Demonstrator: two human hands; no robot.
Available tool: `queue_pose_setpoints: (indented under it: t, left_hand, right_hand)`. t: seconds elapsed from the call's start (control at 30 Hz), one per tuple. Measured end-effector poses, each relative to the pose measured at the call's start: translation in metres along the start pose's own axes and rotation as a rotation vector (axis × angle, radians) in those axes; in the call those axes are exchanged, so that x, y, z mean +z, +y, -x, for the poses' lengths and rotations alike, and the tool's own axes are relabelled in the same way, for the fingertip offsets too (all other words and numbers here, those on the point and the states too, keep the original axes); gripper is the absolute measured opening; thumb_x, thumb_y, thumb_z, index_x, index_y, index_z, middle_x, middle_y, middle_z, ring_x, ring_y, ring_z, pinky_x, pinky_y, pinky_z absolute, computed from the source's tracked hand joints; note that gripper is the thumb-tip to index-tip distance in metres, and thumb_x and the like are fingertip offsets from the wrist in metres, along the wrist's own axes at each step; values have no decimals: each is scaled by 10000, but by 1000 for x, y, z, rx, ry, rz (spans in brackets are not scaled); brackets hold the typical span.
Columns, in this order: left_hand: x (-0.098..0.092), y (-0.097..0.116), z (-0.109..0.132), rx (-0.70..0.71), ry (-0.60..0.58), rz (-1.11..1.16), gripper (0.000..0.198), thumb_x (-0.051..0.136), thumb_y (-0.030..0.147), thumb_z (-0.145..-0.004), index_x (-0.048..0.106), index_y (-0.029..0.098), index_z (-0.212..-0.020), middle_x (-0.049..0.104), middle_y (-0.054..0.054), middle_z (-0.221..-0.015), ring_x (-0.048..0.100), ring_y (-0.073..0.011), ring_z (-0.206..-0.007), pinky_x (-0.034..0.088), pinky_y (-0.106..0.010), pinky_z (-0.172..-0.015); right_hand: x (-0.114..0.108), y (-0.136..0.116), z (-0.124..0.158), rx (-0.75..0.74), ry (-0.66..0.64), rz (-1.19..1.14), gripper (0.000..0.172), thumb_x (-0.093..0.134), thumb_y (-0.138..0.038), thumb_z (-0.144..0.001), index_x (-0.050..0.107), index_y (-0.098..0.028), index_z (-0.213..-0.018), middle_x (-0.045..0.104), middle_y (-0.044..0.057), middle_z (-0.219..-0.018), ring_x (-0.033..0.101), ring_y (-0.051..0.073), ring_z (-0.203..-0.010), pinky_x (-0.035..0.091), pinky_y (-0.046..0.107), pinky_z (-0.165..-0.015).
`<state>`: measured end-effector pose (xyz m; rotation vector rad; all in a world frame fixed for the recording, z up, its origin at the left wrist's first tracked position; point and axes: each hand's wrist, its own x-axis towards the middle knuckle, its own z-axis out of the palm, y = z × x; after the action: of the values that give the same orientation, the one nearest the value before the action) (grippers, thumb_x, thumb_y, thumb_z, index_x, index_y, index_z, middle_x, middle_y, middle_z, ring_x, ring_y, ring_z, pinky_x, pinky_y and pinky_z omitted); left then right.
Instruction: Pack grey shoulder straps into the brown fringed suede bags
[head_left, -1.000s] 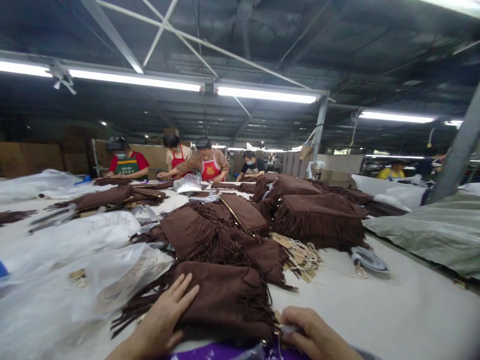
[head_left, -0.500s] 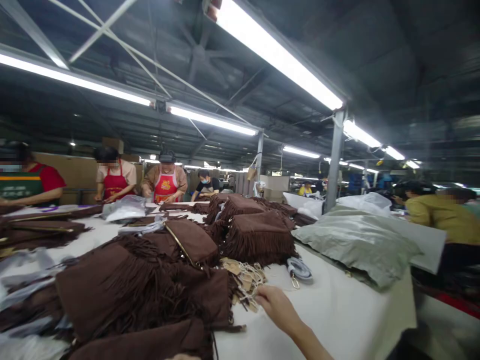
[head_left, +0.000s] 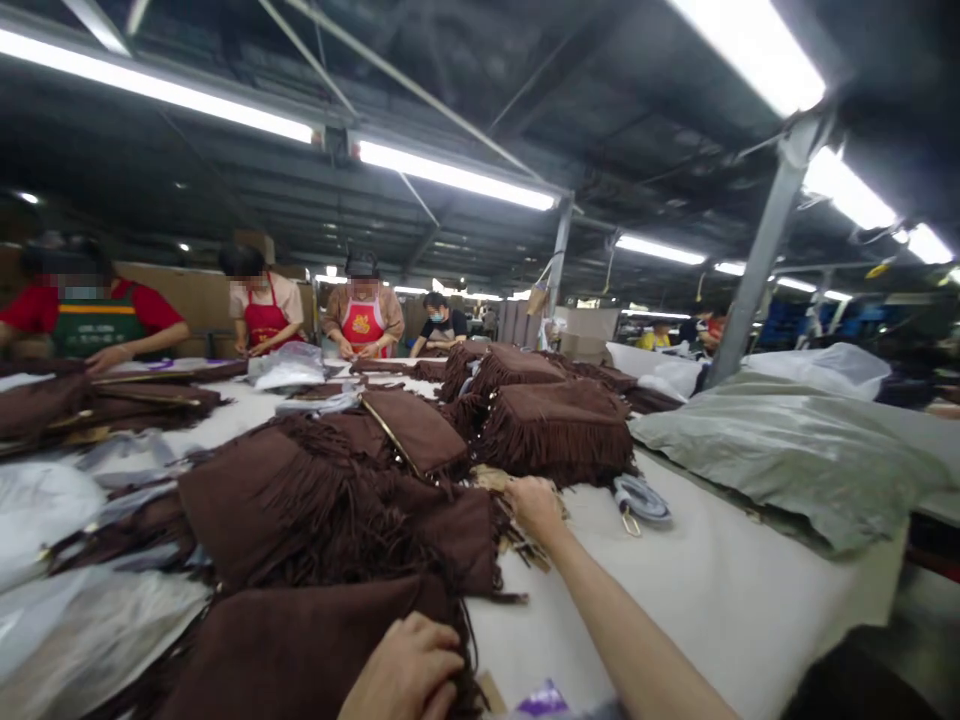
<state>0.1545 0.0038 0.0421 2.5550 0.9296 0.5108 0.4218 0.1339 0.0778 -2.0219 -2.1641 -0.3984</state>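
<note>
My left hand lies on the nearest dark brown fringed bag, its fingers loosely bent and apart. My right hand reaches farther out over a small heap of tan hang tags with pale strings. Its fingers curl down into the heap, and what they pinch is hidden. Another brown bag with long fringe lies just beyond my left hand. Behind the tags stands a stack of fringed bags. Right of my right hand rests a coiled grey strap with a gold clip.
Clear plastic bags lie at the left. A greenish sheet-covered pile occupies the table's right side, near a metal post. A purple-printed piece shows at the bottom edge. Several co-workers, one in a red apron, stand across the white table.
My left hand has come into view onto the near bag. My right hand has reached farther forward into the tags. The view has turned left, shifting the scene rightward.
</note>
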Motion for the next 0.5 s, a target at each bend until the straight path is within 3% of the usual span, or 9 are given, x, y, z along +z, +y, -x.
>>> queue_pose_setpoints:
  t: [0.1,0.2,0.37,0.5]
  left_hand:
    - [-15,30,8,-51,5,13,238,582,207,-855,691,253,-1061,644,-41,-1203,530,-239,-1085,401,-383,-960]
    - [-24,43,12,-54,-46,41,212,690,227,-778,698,273,-984,608,-16,-1247,491,-254,-1139,379,-388,-982]
    - [-18,38,14,-13,10,142,160,540,95,-797,616,231,-832,613,-8,-1222,488,-218,-1147,377,-348,-975]
    - [-12,25,14,-77,198,346,123,460,107,-815,517,215,-796,619,-48,-1171,524,-200,-1096,395,-320,-971]
  right_hand:
    - [-1,13,1,3,-4,-6,195,583,-336,-960,652,-168,-1032,665,56,-1091,615,232,-1044,483,473,-939]
    - [-7,18,8,24,19,-26,203,578,-336,-962,646,-164,-1046,660,58,-1096,609,238,-1057,484,475,-936]
    - [-22,21,22,62,23,-104,210,567,-315,-967,622,-178,-1117,648,59,-1127,614,231,-1031,492,455,-912]
    - [-45,12,45,-24,-29,-235,234,489,-202,-973,622,-140,-1156,634,116,-1177,603,239,-1053,459,390,-900]
